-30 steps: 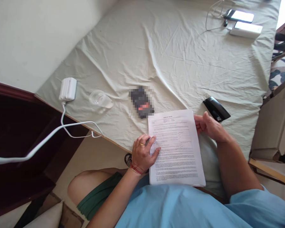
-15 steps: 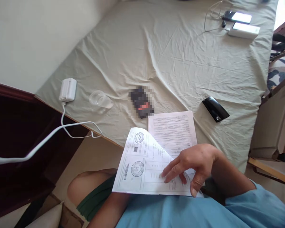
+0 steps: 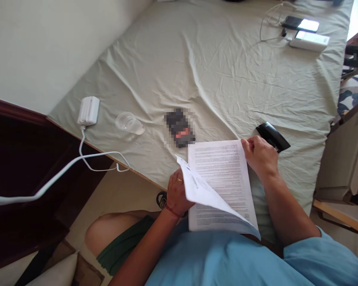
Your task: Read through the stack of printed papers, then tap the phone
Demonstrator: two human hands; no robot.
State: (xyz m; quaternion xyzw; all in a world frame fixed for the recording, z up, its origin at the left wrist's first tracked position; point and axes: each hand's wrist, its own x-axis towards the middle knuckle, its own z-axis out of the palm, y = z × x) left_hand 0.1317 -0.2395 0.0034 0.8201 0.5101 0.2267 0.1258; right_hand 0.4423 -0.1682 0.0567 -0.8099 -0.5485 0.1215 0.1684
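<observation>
White paper is what we have in hand: a stack (image 3: 223,178) of printed sheets lies at the near edge of the bed (image 3: 226,71), partly overhanging toward our lap, with the top sheet (image 3: 205,192) lifted off its left side and curling over toward us. Our left hand (image 3: 176,194) is closed on that sheet's left edge, fingers hidden behind it, thumb side just showing. Our right hand (image 3: 259,157) rests on the stack's far right corner, fingers curled and pinching the corner, pressing it to the cloth.

We judge the sheets very light and limp: a single one sags wherever it is unsupported, as the lifted one does, so it wants a hold at an edge or corner, with the other hand pinning the rest. Loose leaves slide easily on one another and on the smooth bedsheet, and the soft, creased mattress gives no firm backing, so a hard pinch would crease the paper.

Just beyond the right hand lies a black stapler (image 3: 273,136), almost touching its knuckles. Near the left edge sit a white charger (image 3: 88,110) with its cable (image 3: 86,157) dropping over the side, and a clear cup (image 3: 129,123) lying tipped. A phone (image 3: 301,24) and a power bank (image 3: 309,41) lie at the far right corner.
</observation>
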